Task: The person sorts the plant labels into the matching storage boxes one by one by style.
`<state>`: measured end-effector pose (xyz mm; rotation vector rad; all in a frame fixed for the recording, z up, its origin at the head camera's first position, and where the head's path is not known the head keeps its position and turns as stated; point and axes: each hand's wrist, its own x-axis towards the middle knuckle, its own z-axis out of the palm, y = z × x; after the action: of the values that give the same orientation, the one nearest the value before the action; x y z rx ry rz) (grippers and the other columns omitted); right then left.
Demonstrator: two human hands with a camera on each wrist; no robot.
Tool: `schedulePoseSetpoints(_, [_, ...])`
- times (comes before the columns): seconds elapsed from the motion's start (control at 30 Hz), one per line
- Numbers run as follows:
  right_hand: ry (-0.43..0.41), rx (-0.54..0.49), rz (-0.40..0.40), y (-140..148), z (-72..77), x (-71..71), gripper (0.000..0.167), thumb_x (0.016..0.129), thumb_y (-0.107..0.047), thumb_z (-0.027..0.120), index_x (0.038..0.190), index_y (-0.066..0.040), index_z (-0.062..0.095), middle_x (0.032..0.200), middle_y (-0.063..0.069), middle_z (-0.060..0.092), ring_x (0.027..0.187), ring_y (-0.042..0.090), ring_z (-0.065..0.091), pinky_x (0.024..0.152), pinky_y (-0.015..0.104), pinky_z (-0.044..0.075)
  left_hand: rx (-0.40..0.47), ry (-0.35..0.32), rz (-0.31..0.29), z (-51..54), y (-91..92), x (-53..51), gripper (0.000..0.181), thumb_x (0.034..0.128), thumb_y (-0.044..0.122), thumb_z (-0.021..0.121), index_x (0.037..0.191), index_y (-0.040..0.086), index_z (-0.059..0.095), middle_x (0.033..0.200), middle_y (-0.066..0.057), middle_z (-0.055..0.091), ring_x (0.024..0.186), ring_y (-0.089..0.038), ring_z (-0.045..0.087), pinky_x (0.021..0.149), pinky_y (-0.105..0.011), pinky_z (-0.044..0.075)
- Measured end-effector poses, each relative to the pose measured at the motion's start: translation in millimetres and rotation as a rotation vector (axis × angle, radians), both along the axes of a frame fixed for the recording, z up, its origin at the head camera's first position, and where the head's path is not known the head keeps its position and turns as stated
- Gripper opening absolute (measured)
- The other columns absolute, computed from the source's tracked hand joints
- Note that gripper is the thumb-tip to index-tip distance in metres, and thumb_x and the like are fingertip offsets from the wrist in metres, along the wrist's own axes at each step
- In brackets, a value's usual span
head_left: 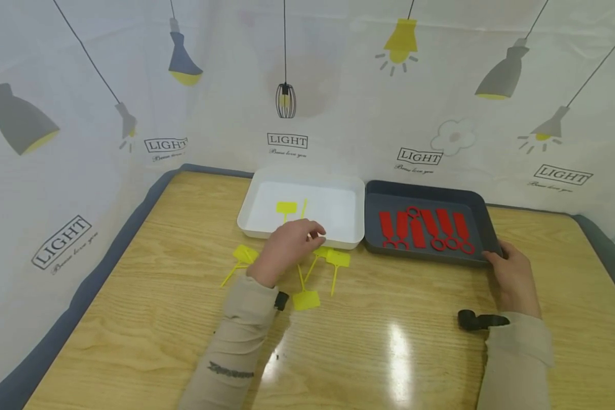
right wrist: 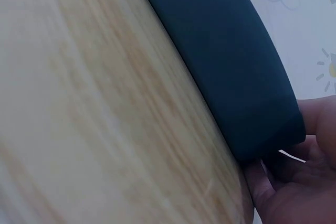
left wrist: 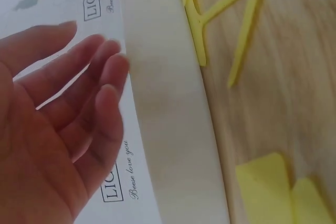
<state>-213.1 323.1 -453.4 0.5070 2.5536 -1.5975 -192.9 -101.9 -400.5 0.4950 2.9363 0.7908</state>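
Observation:
My left hand is above the front edge of the white tray, fingers loosely bent and holding nothing. Inside that tray lies a yellow tag, with a thin yellow strip beside it. Several more yellow tags are spread on the table in front, some partly hidden by the hand. My right hand grips the front right corner of the dark tray, thumb at the rim. Several red tags with rings lie in the dark tray.
Both trays stand side by side at the back of the wooden table, close to a white curtain printed with lamps. The curtain also hangs along the table's left side. Light reflects off the tabletop between the forearms.

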Motion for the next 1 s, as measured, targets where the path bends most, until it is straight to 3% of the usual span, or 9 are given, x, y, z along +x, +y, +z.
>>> schedulePoseSetpoints(0.2, [-0.003,0.013,-0.006,0,0.1,-0.7,0.064,0.092,-0.032,0.045,0.142,-0.004,0.016,0.146,0.017,0.011,0.132,0.034,0.012,0.105,0.047,0.016,-0.040,-0.102,-0.054,1.1,10.4,4.8,0.028,0.0891,0.031,0.054,0.111,0.014,0.062,0.099,0.003,0.059,0.086,-0.010,0.055,0.074,-0.025,0.045])
schedulePoseSetpoints(0.43, [0.007,0.030,-0.008,0,-1.9,-1.4,0.062,0.093,-0.031,0.044,0.142,-0.004,0.016,0.146,0.017,0.012,0.131,0.035,0.012,0.105,0.047,0.017,-0.138,-0.092,-0.104,-3.3,25.4,9.9,0.032,0.0875,0.032,0.057,0.114,0.014,0.061,0.110,0.000,0.059,0.095,-0.013,0.055,0.080,-0.027,0.045])
schedulePoseSetpoints(0.87, [0.007,0.029,-0.011,-1,-2.0,-1.0,0.062,0.093,-0.030,0.044,0.142,-0.004,0.016,0.145,0.018,0.012,0.131,0.035,0.012,0.105,0.047,0.016,-0.227,-0.111,-0.151,-7.6,44.7,18.4,0.036,0.0869,0.034,0.057,0.117,0.015,0.059,0.120,0.003,0.055,0.109,-0.015,0.050,0.090,-0.030,0.041])
schedulePoseSetpoints(1.0, [0.007,0.025,-0.012,-1,-1.5,-0.9,0.063,0.093,-0.031,0.044,0.142,-0.004,0.016,0.145,0.018,0.013,0.131,0.035,0.013,0.105,0.047,0.017,-0.272,-0.106,-0.137,-7.4,46.0,19.7,0.036,0.0865,0.034,0.057,0.117,0.015,0.058,0.121,0.002,0.053,0.111,-0.016,0.048,0.090,-0.031,0.042])
